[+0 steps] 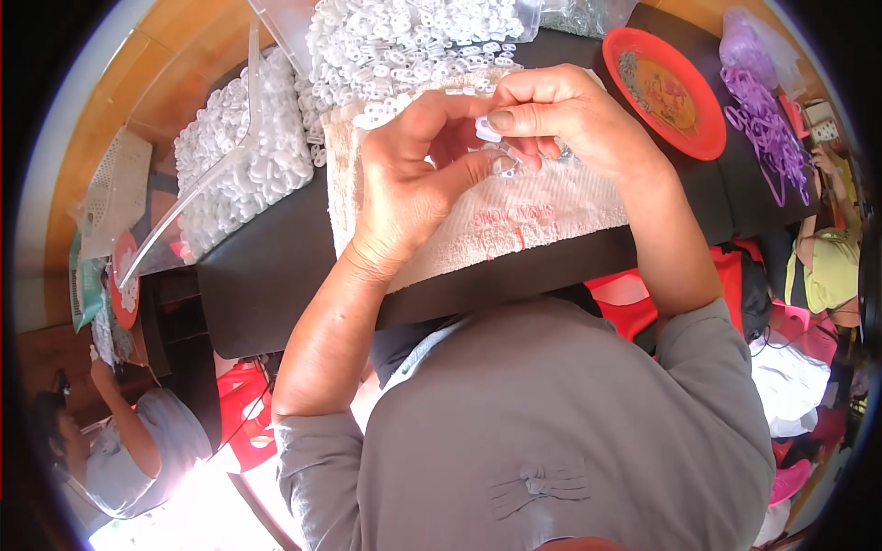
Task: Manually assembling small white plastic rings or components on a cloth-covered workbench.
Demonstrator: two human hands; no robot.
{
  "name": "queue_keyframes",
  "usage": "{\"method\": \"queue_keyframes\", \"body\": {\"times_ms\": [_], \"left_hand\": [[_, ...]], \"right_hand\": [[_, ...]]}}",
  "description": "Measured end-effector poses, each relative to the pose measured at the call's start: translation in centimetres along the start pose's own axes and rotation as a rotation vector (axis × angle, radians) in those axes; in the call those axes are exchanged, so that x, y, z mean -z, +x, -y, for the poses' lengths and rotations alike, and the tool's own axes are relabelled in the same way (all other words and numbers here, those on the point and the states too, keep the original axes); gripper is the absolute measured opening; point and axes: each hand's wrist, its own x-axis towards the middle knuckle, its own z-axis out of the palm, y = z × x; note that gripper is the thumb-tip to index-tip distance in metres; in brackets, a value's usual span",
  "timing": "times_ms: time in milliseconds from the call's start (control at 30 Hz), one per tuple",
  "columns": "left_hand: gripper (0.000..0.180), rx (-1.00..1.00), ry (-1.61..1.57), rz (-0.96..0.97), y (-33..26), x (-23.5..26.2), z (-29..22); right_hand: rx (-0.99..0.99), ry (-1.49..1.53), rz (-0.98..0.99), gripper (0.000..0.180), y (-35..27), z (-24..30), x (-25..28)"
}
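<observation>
Both hands are held close together above a beige towel [514, 239] with faint red lettering. My right hand [579, 115] pinches a small white plastic piece [488, 129] between thumb and forefinger. Beside it, my left hand [409, 174] is closed, its thumb pressed toward curled fingers. A small pale bit shows at the left thumb tip, too small to name. Just beyond the hands spreads a heap of small white plastic pieces [404, 41] with oval holes, reaching the towel's far edge.
Left of the towel is a large pile of white pieces [243, 151] by a clear bin's rim [188, 188]. A red plate [703, 138] with small metal bits lies right, near purple strips [767, 129]. The dark table edge [276, 321] is near. Co-workers sit left [138, 450] and right [831, 262].
</observation>
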Motion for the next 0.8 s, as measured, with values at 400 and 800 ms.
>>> {"method": "queue_keyframes", "body": {"times_ms": [400,800], "left_hand": [[0.024,-0.259,0.224,-0.071,-0.5,-0.3,0.2],[0.022,-0.226,-0.018,-0.535,-0.1,2.0,-3.8]], "right_hand": [[-0.026,0.082,0.001,0.019,-0.4,0.2,-0.3],[0.071,0.106,-0.223,0.026,0.2,0.3,-0.4]]}}
